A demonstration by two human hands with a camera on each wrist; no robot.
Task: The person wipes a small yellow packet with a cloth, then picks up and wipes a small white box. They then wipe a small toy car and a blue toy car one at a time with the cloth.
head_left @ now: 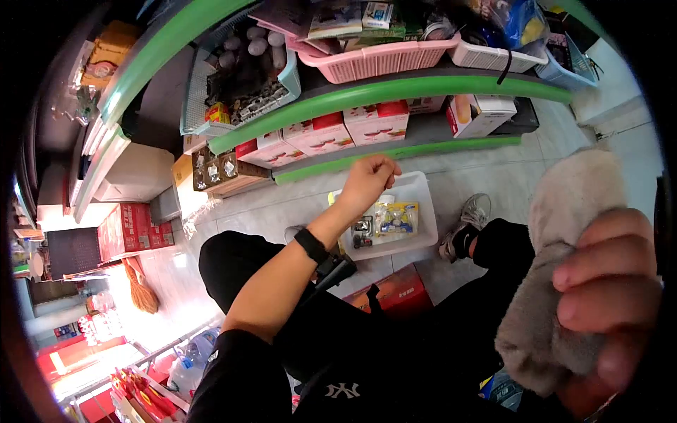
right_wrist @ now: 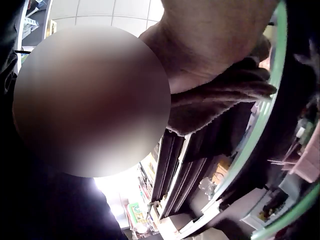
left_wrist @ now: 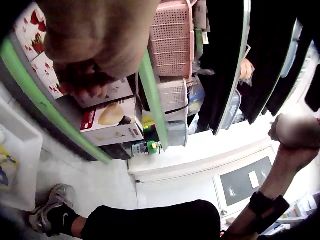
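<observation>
My right hand grips a bunched grey cloth, raised close to the camera at the right of the head view. In the right wrist view, the fuzzy cloth hangs below that hand. My left hand is above a white plastic bin, its fingers loosely curled with nothing seen in them. Inside the bin lie a yellow packaged item and small dark items. From the left wrist, the left hand overlaps the boxes on the low shelf.
Ahead runs a green-edged shelf bearing a pink basket, a white basket and a blue basket. White-and-red boxes stand below. A red box lies between my legs, and a broom leans at left.
</observation>
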